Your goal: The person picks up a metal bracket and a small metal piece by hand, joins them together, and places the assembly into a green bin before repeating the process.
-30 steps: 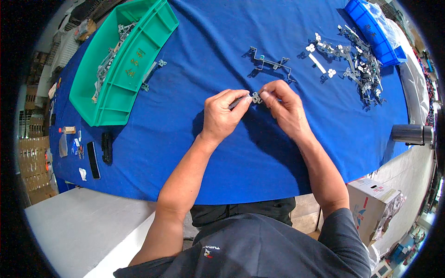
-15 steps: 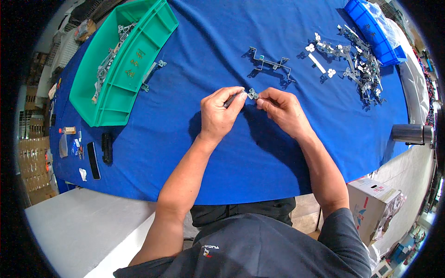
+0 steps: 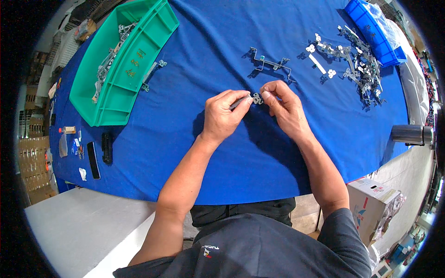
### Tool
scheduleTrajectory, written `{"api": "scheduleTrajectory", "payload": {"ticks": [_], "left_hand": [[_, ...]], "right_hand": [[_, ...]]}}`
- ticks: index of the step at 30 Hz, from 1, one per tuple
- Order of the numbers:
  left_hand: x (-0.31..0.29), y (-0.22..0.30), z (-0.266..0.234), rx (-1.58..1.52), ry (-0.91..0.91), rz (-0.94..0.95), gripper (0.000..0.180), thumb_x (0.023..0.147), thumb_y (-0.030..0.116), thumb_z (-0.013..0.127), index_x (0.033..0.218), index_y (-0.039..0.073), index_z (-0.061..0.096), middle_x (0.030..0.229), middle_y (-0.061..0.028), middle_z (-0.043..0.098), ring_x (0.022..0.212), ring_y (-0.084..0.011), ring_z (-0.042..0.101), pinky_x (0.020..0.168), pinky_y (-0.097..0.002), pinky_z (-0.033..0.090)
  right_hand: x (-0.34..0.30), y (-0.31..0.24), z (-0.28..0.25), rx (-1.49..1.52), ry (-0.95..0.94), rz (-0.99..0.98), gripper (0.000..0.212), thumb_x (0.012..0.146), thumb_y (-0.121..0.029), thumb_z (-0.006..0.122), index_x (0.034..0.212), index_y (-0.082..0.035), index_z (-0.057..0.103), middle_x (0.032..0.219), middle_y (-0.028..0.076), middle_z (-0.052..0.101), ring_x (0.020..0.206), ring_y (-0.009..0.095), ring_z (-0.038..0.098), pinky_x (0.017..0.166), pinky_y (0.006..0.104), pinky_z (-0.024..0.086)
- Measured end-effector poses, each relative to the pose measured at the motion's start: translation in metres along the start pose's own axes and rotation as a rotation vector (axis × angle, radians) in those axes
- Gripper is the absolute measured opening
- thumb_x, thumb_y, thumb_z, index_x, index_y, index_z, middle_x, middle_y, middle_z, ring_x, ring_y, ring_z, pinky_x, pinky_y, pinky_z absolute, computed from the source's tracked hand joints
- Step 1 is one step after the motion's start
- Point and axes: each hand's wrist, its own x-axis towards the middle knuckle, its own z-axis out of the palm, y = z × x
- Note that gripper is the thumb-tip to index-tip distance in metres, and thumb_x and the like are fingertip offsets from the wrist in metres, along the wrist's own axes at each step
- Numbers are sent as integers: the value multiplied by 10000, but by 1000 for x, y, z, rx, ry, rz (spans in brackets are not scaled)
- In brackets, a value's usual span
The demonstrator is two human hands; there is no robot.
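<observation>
Blue work cloth: metal brackets, green divided bin, two hands engaged

Landmark: green divided bin point(image 3: 113, 116). All entries lie on or over the blue cloth point(image 3: 139, 162).
- Phone point(image 3: 93, 160), dark, narrow; nearer the person than the bin.
- Black case-like item point(image 3: 107, 148); just right of the phone, below the bin.
- Brass-coloured small parts point(image 3: 134, 62); in the bin's compartments.
- Left hand point(image 3: 221, 116); right of the bin, thumb and fingers pinching a dark slim piece point(image 3: 236, 101).
- Clover-shaped metal plate point(image 3: 257, 98), silver; right of the bin, between both hands' fingertips.
- Bent-wire bracket point(image 3: 272, 65); right of the bin, beyond the hands.
- Right hand point(image 3: 288, 111); farther right of the bin, thumb and forefinger drawn close beside the plate; whether they pinch it cannot be told.
- Heap of metal brackets point(image 3: 364, 76); well right of the bin.
- Blue bin point(image 3: 394, 56); farther right still, beside the heap.
</observation>
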Motion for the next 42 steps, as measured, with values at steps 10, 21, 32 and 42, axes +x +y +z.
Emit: {"api": "scheduleTrajectory", "payload": {"ticks": [10,21,32,42], "left_hand": [[0,-3,2,-22,60,-2,120,871,67,748,959,-16,742,786,-83,714,658,-108,637,587,-267,492],[0,-5,1,-143,136,-107,131,900,83,735,963,-32,728,729,-47,683,631,-62,592,567,-246,473],[-1,-7,2,-100,111,-64,124,896,84,735,958,-23,727,787,-86,715,672,-107,646,596,-274,505],[-1,-2,1,-25,28,-5,148,866,55,756,993,-19,745,847,-99,736,720,-102,668,646,-250,522]], "right_hand": [[0,-5,2,53,132,32,141,1004,-155,607,999,-16,628,739,25,606,619,89,545,549,277,446],[-2,-7,-1,-151,-123,42,144,1002,-139,616,1021,2,645,795,4,629,673,61,512,595,249,431],[-2,-12,2,-57,-101,119,158,972,-155,659,977,0,635,699,46,601,616,94,563,552,290,462],[1,3,2,-285,17,-278,138,981,-138,644,1019,-6,635,826,47,591,647,97,538,566,262,456]]}}
